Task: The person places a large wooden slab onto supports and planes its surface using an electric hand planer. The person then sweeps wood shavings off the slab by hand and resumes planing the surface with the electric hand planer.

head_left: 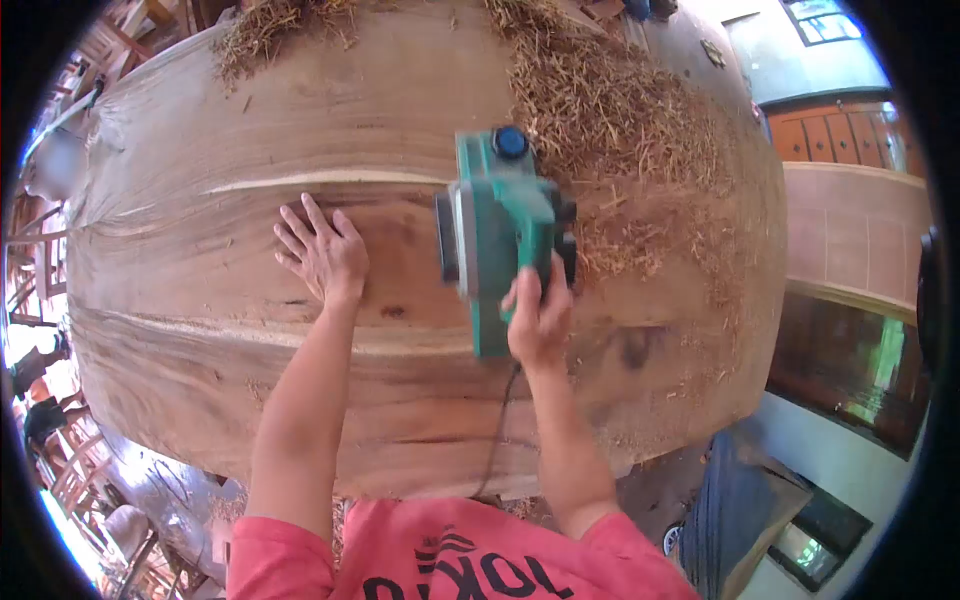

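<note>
My right hand is wrapped round the rear handle of a green electric planer, which has a blue knob at its far end. The planer rests on a broad wooden slab with dark and pale grain, and its handle is slightly smeared by motion. To the left of the planer, my left hand lies flat on the slab with its fingers spread, holding nothing. A dark power cord runs from the planer back toward my body.
Wood shavings are heaped on the far right of the slab, with another pile at the far left edge. Wooden chair frames stand at left. A dark blue cover hangs at lower right, near a tiled wall.
</note>
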Available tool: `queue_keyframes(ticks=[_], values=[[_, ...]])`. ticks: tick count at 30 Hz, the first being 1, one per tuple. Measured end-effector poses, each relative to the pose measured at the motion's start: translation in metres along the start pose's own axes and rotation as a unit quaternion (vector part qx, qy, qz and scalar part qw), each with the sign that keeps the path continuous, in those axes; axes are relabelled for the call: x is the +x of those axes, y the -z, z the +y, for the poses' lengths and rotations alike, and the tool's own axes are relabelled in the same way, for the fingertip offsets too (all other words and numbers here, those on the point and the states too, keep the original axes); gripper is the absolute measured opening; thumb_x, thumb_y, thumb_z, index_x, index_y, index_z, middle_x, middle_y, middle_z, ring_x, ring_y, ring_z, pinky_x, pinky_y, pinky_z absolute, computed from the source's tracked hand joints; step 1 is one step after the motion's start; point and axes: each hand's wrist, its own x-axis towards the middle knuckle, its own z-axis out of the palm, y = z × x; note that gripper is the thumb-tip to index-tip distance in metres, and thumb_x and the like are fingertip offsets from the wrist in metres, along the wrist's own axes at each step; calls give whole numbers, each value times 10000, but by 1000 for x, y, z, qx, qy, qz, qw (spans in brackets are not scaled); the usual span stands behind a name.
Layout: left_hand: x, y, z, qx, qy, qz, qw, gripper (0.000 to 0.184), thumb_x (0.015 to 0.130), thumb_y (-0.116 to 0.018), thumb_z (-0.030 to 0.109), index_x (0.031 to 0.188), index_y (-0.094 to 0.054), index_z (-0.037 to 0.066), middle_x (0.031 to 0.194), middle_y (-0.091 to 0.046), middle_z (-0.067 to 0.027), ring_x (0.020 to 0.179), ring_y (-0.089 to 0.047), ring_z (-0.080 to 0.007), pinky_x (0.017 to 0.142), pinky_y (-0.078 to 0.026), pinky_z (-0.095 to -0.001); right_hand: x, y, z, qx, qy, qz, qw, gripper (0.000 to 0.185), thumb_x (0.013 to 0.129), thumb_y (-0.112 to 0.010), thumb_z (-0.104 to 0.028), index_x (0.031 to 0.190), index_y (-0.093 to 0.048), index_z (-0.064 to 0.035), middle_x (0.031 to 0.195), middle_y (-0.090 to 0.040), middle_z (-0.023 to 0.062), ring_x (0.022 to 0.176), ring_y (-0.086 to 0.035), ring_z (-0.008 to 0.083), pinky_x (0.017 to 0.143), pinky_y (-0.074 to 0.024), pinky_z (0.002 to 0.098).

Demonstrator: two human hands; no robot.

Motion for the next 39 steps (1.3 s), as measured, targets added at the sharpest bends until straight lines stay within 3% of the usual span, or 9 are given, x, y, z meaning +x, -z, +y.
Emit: queue_keyframes(ticks=[6, 14, 18, 21, 26, 28, 30, 35, 39], values=[[1, 4, 2, 15, -4, -9, 1000, 625, 1050, -358, 445, 1609, -291, 174, 1677, -199, -188, 1537, -171, -431, 1202, -145, -639, 184, -62, -3, -37, 63, 38, 997, 464, 1006, -537, -418, 1200, -621, -4, 888, -702, 205, 883, -695, 394, 783, -530, 459], [-1, 0, -1, 18, -16, 0, 1000, 629, 1056, -346, 453, 1614, -274, 172, 1674, -194, -203, 1533, -166, -440, 1196, -145, -649, 340, -102, -26, 4, 73, -62, 995, 510, 1055, -487, -414, 1304, -547, 27, 732, -612, 89, 648, -622, 199, 646, -503, 370], [0, -1, -1, -8, -18, 11, 1000, 637, 1039, -373, 450, 1605, -301, 165, 1667, -199, -220, 1532, -159, -456, 1204, -120, -649, 237, -78, -5, 34, 93, -10, 995, 460, 976, -571, -428, 1140, -616, 0, 797, -692, 168, 632, -686, 269, 707, -539, 424], [2, -5, -3, -14, -15, 8, 1000, 646, 1041, -361, 462, 1610, -284, 167, 1671, -189, -217, 1535, -150, -455, 1205, -113, -651, 96, -38, 10, 58, 83, -7, 995, 439, 1015, -557, -353, 1275, -584, -1, 805, -650, 86, 661, -619, 169, 627, -507, 357], [1, -1, -2, -39, -10, -6, 999, 636, 1056, -307, 475, 1617, -268, 179, 1680, -169, -206, 1548, -123, -435, 1220, -86, -628, -207, 56, 34, 23, -42, -26, 999, 496, 965, -569, -157, 1413, -499, 44, 844, -615, 41, 716, -570, 124, 637, -476, 283], [3, 0, -3, -36, -10, -10, 999, 629, 1059, -300, 470, 1615, -274, 179, 1680, -176, -201, 1550, -126, -425, 1226, -86, -615, -327, 97, 38, -6, -189, -53, 981, 485, 922, -583, -203, 1335, -551, 49, 929, -639, 60, 787, -591, 156, 707, -495, 320], [0, 0, -4, -41, -11, -12, 999, 621, 1062, -295, 463, 1613, -281, 176, 1681, -183, -191, 1552, -130, -411, 1231, -88, -601, -420, 130, 52, -15, -158, -70, 985, 470, 897, -612, -232, 1278, -574, 40, 948, -651, 52, 802, -601, 156, 720, -508, 333], [-7, -1, -9, -93, -27, -15, 995, 613, 1068, -283, 447, 1605, -295, 151, 1687, -198, -147, 1557, -142, -379, 1239, -91, -578, -418, 131, 57, 57, -257, -39, 964, 473, 896, -622, -250, 1268, -581, 39, 959, -676, 102, 820, -652, 216, 746, -524, 346], [-29, 4, 9, -98, 8, -18, 995, 627, 1068, -284, 454, 1604, -289, 128, 1689, -198, -137, 1558, -138, -373, 1237, -93, -580, -268, 92, 46, -72, -91, -31, 993, 467, 906, -640, -241, 1276, -583, 38, 905, -690, 150, 793, -684, 286, 734, -536, 378]])
